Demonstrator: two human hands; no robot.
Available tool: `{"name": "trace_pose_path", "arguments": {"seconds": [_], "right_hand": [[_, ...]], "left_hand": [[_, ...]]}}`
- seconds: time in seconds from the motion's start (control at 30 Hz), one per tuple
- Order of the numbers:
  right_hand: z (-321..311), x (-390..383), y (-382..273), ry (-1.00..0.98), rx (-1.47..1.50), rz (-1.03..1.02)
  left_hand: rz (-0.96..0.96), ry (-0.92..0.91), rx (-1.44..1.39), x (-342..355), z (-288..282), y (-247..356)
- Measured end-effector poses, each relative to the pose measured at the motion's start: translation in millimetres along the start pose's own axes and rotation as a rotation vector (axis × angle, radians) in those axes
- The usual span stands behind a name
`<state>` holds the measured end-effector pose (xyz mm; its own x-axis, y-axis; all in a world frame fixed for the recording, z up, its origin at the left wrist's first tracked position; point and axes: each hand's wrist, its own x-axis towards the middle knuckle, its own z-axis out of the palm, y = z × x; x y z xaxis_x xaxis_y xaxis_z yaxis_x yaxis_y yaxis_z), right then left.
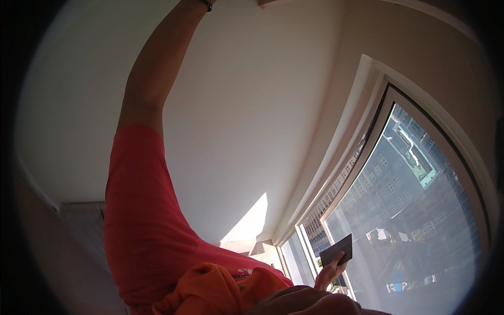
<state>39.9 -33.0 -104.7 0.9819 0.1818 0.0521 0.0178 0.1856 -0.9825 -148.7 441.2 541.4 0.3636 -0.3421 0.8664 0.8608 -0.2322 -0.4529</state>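
My right hand point(334, 268), at the lower right, is closed on a dark, flat rectangular object point(336, 249) in front of the window. A bare limb point(152, 68) with a dark band near its end rises out of the top edge, clothed lower down in pink fabric point(142, 199). Bunched orange cloth point(205, 289) lies at the bottom centre. Brownish rounded shapes beside it are too unclear to name. I cannot make out my left hand.
A large window point(399, 210) fills the right side, with tall buildings outside. A broad white surface point(236, 131), probably ceiling or wall, fills the middle, with a patch of sunlight low on it. A grey shape point(79, 220) is at the left.
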Motion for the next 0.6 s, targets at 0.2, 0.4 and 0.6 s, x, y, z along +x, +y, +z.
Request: {"name": "trace_pose_path", "arguments": {"seconds": [0.2,0.4,0.6], "right_hand": [[-4,-4,0,-0.022,0.038,0.004],[-7,-17,-19,0.03,-0.064,0.041],[-1,-25,-42,-0.054,-0.059,-0.124]], "left_hand": [[-0.103,-0.087,-0.074,-23,-64,7],[-0.629,-0.07,-1.123,-154,-199,77],[-1.441,-0.818,-1.966,-295,-281,272]]}}
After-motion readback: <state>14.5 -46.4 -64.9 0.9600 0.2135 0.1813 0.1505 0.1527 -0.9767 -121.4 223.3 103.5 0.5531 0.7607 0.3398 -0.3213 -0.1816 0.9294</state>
